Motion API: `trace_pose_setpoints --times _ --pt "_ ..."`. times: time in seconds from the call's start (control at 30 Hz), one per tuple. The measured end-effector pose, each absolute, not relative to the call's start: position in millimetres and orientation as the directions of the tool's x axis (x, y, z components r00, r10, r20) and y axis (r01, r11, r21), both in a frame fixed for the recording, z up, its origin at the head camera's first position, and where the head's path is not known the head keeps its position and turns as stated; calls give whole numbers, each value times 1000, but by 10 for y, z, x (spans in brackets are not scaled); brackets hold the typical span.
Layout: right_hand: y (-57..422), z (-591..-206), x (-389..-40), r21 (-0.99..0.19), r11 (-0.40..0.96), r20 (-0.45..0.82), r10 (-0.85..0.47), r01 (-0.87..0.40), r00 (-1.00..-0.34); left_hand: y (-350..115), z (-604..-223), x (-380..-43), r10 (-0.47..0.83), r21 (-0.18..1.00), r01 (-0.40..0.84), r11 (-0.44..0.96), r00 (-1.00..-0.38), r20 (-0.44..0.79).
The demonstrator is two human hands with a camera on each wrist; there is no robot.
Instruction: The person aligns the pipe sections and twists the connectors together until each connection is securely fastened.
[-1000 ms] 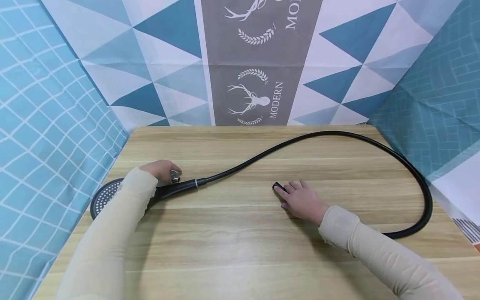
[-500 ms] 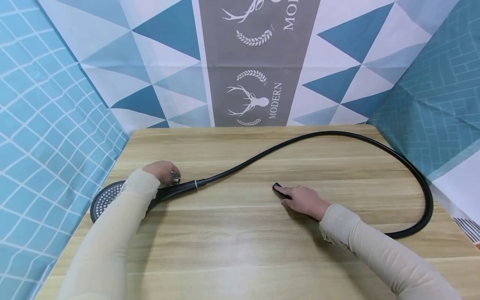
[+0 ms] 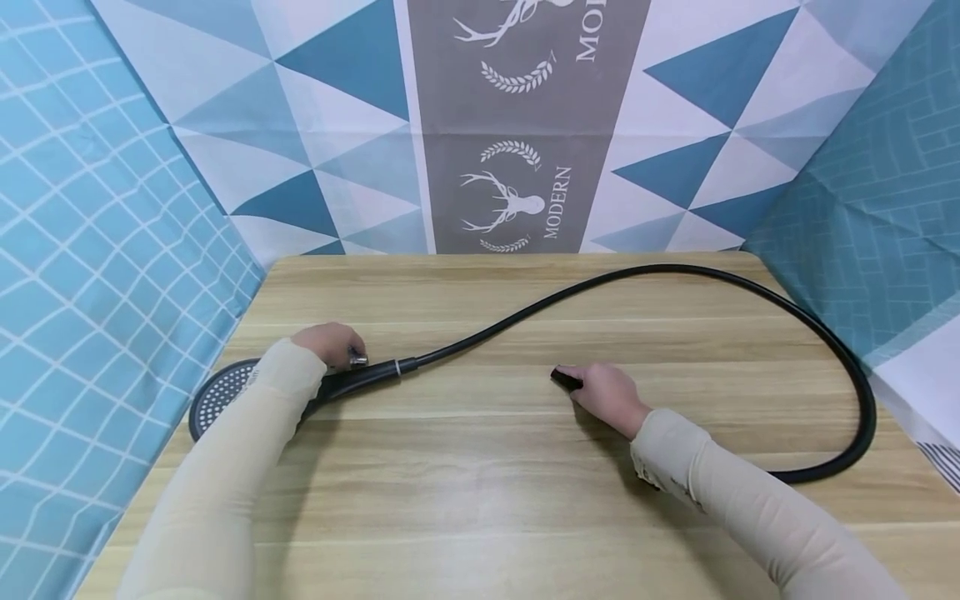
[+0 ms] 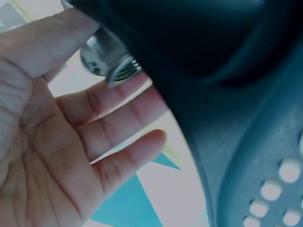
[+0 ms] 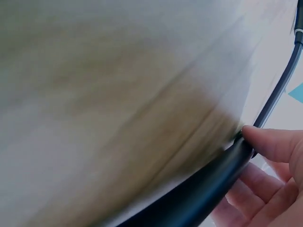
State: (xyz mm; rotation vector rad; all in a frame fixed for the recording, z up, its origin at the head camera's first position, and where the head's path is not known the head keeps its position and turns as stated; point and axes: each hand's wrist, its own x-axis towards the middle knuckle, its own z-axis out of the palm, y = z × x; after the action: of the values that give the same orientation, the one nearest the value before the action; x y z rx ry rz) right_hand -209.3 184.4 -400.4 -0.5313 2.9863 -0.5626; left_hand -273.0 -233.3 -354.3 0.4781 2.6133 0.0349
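Note:
At the table's left, my left hand (image 3: 328,342) pinches a small chrome threaded fitting (image 3: 358,360) just behind the handle (image 3: 356,380) of a black shower head. In the left wrist view the fitting (image 4: 103,53) shows between thumb and fingers, partly covered by the dark shower head (image 4: 227,118). Toward the centre, my right hand (image 3: 606,390) grips the loose end (image 3: 566,380) of the black shower hose (image 3: 675,268). Thumb and fingers close around that hose end (image 5: 203,182) in the right wrist view. My left sleeve hides part of the perforated shower face (image 3: 217,400).
The hose arcs across the back and right of the wooden table (image 3: 465,483), then passes beneath my right forearm. A blue tiled-pattern sheet (image 3: 112,275) borders the left side, and a patterned backdrop (image 3: 510,125) stands at the far edge.
My right fingers, spread earlier, have curled in around the hose end. The fitting has turned slightly in my left fingers. The shower head lies where it was.

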Motion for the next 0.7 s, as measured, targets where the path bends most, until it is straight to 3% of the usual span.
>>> trace_pose_setpoints --times 0.17,0.33,0.7 --pt "1820 -3988 -2119 -408 869 -9 -312 -281 -950 -2298 -3516 -2712 369 88 363 928 -852 -371" --pt "1799 -3950 -2131 -452 863 -63 -282 -225 -957 -2218 -3396 -2642 440 133 421 897 -874 -204" --pt "1759 -3933 -2088 -668 710 -49 -340 -222 -939 -1864 -3268 -2383 583 53 587 808 -809 75"
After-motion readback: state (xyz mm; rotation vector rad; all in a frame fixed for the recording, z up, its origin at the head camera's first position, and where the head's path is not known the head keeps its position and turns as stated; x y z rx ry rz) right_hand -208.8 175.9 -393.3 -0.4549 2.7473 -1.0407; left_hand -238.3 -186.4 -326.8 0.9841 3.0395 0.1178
